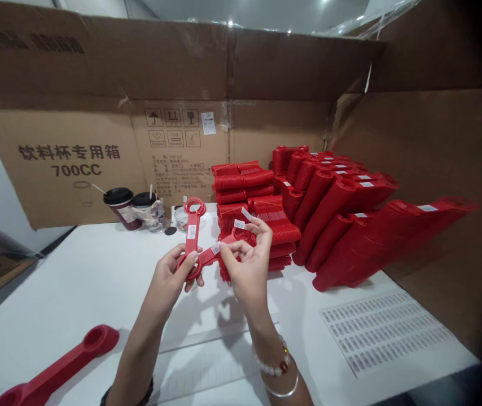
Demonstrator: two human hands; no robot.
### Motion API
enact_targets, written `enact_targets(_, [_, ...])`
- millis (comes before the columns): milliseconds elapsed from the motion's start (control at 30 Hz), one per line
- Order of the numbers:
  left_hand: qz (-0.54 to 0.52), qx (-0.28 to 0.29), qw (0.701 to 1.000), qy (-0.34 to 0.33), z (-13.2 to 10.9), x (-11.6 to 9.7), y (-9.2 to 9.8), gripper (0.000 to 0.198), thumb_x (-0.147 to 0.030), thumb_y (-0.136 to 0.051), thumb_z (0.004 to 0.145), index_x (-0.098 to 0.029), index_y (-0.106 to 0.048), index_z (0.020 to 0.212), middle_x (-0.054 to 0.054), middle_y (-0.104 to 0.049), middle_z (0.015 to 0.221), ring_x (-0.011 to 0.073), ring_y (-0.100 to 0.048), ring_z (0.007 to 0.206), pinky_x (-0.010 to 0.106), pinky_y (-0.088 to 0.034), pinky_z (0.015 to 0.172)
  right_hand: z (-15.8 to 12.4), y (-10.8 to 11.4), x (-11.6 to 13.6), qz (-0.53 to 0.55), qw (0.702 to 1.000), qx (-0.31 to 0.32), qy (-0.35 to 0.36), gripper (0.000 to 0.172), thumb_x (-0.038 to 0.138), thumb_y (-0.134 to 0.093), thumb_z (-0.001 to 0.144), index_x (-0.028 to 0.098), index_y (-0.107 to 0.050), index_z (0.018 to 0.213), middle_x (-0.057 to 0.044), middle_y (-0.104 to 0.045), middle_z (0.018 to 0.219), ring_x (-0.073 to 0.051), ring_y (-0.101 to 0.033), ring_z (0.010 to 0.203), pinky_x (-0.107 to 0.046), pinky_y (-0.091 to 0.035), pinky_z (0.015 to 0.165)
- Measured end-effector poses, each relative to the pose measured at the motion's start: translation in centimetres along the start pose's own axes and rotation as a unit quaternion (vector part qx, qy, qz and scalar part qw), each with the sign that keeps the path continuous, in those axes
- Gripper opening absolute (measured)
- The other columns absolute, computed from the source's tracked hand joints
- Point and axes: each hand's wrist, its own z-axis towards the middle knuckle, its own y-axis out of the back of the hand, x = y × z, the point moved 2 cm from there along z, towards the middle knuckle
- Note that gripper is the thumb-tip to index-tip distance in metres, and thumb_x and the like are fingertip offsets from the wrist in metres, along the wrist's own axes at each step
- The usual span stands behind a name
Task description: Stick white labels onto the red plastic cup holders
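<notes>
My left hand (177,268) is closed around the ring end of several red plastic two-ring cup holders (192,241). One points up with a white barcode sticker on its bar; another slants right across it. My right hand (249,259) has its thumb pressed on a barcode sticker (216,248) on the slanting holder. More white stickers (239,224) hang at its raised fingertips. Just behind the hands are stacked bundles of red cup holders (253,183).
Labelled bundles of cup holders (329,192) lean at the right. A sticker sheet (387,332) lies on the white table (109,276). A thick red cup holder (61,366) is at front left. Two lidded cups (125,208) stand before the cardboard wall (67,129).
</notes>
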Motion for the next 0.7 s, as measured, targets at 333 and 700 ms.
enact_targets(333, [0.009,-0.008,1.000,-0.001,0.01,-0.20,-0.02,0.040,-0.051,-0.060,0.083,-0.014,-0.052,0.095,-0.001,-0.060,0.048,0.0079,-0.040,0.040,0.018,-0.030,0.040,0.08,-0.24,-0.27,0.001,1.000,0.008,-0.030,0.056,0.015,-0.065,0.074,0.029,-0.039,0.120,-0.006,-0.044,0.126,-0.004,-0.057,0.059,-0.022,-0.046,0.057])
enact_targets(700, [0.004,-0.012,1.000,0.002,-0.07,-0.49,-0.05,0.042,-0.052,-0.061,0.081,-0.013,-0.051,0.096,-0.001,-0.059,0.048,0.0083,-0.041,0.040,0.018,-0.030,0.039,0.00,-0.39,-0.26,-0.018,1.000,0.005,-0.020,0.050,0.014,-0.063,0.075,0.028,-0.040,0.117,-0.006,-0.045,0.125,-0.003,-0.058,0.060,-0.020,-0.044,0.053])
